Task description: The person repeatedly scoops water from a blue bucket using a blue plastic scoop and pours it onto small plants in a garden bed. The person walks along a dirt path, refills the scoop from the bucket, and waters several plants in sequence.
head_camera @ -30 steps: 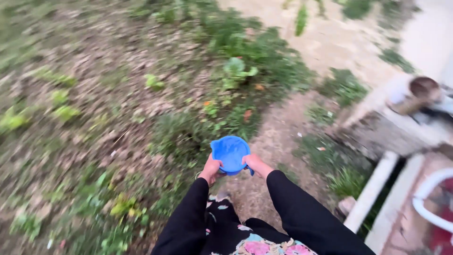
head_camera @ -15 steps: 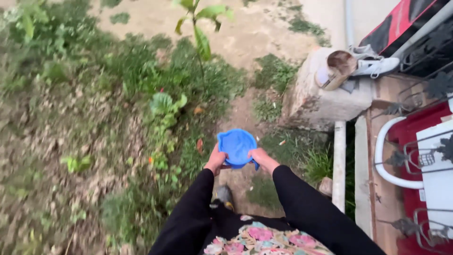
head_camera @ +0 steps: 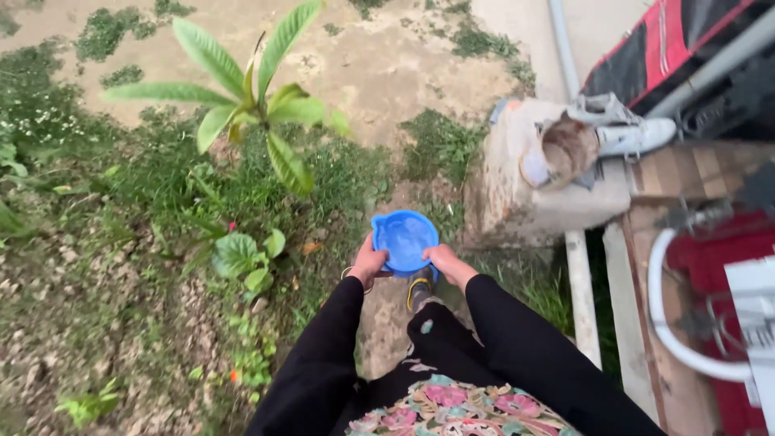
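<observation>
Blue bowl (head_camera: 404, 241) carried over the dirt path (head_camera: 379, 319).
Left hand (head_camera: 368, 263) and right hand (head_camera: 442, 262) each closed on its rim, grass (head_camera: 137, 186) left.

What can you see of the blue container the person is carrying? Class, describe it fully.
The blue container is a small, round, plastic-looking vessel with a little spout at its upper left rim. Its inside looks pale and glossy, perhaps holding water, though that is hard to tell. It is held roughly level, open side up, above a dirt path between grass. The left hand grips its left edge and the right hand its right edge.
</observation>
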